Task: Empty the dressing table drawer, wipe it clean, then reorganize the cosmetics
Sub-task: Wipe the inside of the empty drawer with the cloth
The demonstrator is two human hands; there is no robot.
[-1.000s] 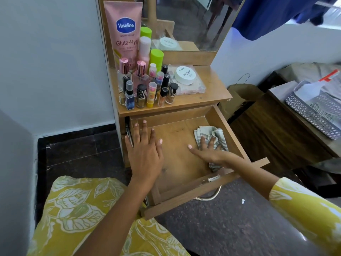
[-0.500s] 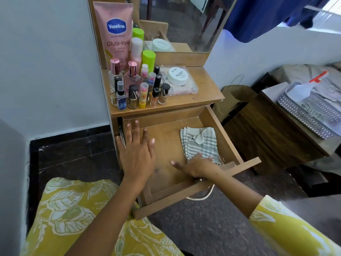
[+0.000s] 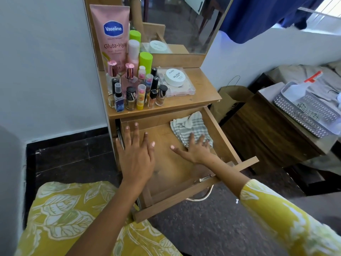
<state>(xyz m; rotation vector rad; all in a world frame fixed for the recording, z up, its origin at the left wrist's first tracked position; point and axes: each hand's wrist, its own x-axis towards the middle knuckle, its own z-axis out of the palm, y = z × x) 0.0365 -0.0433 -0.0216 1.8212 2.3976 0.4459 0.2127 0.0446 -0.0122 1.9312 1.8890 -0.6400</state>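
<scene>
At the far left of the wooden tabletop [image 3: 199, 100] your emptied-out cosmetics stand in a tight cluster: a tall pink Vaseline lotion tube [image 3: 112, 37] leans at the back, with lime-green-capped bottles [image 3: 145, 60] beside it and small glass perfume and nail-polish bottles [image 3: 129, 93] crowded in front. Just to their right a round white nail-polish-remover jar [image 3: 175, 77] sits on a flat clear plastic case [image 3: 184, 89]. Below, the open wooden drawer [image 3: 166, 169] is pulled well out. Your left hand [image 3: 136, 156] lies flat over the drawer's left side, its fingers [image 3: 136, 132] straight and spread apart, holding nothing. Further right, your right hand [image 3: 195, 150] presses flat on the near edge of a grey-and-white striped cloth [image 3: 186, 126], fingers straight and splayed rather than curled round it, thumb reaching out over the bare drawer floor. That cloth lies crumpled in the back right corner of the drawer, against its right wall. Off to the far right, well apart from the dressing table, a patterned grey tray [image 3: 299, 115] rests on a dark wooden cabinet [image 3: 267, 135].
</scene>
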